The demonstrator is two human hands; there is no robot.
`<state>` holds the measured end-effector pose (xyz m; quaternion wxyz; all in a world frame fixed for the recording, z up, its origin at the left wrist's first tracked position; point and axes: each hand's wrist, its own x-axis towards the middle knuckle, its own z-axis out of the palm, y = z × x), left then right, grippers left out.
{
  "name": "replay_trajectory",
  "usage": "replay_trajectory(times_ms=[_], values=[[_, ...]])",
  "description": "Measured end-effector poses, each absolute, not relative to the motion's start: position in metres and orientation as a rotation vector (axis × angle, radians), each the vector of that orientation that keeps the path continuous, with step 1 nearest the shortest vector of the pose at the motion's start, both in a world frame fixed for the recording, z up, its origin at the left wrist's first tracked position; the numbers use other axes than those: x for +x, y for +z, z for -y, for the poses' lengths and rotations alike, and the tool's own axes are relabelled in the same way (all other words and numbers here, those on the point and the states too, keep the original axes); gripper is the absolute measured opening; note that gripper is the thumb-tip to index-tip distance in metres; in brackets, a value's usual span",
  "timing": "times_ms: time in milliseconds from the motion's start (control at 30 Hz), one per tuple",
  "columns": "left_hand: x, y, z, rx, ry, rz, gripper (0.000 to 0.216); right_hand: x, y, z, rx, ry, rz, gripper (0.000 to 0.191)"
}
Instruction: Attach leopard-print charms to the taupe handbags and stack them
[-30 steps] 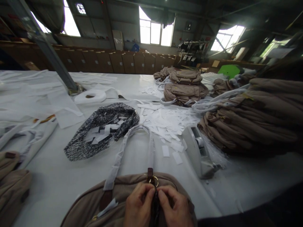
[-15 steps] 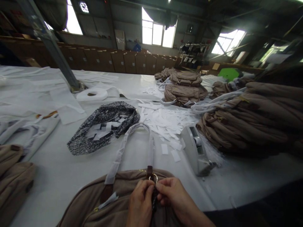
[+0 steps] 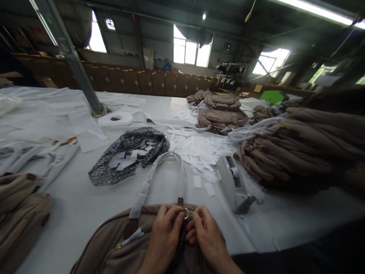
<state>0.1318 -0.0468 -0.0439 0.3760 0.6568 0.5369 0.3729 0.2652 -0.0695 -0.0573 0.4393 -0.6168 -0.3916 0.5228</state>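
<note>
A tan handbag (image 3: 119, 247) lies at the near edge of the white table (image 3: 74, 205), its handle (image 3: 159, 171) wrapped in white paper and arching away from me. My left hand (image 3: 164, 236) and my right hand (image 3: 203, 234) sit side by side on the bag's top, just below a brass ring (image 3: 186, 213). Both hands are closed, fingertips pinching a dark strip between them at the bag's opening. What the strip is I cannot make out.
A black-and-white patterned pouch (image 3: 128, 152) holds paper slips. Loose white slips (image 3: 199, 148) lie scattered beyond the handle. A grey tape dispenser (image 3: 232, 182) stands right of them. Tan bags are stacked at the right (image 3: 299, 152), far centre (image 3: 219, 110) and near left (image 3: 19, 213).
The view has tilted up slightly, so both hands and the bag sit higher in the picture. The fingers stay pinched at the same spot by the brass ring.
</note>
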Motion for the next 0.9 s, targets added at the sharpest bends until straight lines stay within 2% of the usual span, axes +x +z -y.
replay_trajectory(times_ms=[233,433,567,700,900], values=[[0.135,-0.033,0.044,1.787,0.856,-1.133,0.021,0.271,-0.041,0.077,-1.467,0.990,1.183,0.028],[0.138,-0.046,0.051,1.762,0.860,-1.236,0.023,0.266,-0.041,0.072,-1.273,1.194,0.913,0.030],[0.140,-0.051,0.054,1.726,0.879,-1.244,0.024,0.268,-0.043,0.070,-1.260,1.238,0.924,0.030],[0.138,-0.052,0.055,1.687,0.881,-1.272,0.026,0.276,-0.047,0.069,-1.460,1.139,1.017,0.033],[0.131,-0.053,0.052,1.555,0.842,-1.258,0.030,0.278,-0.037,0.059,-1.678,0.968,1.284,0.026]])
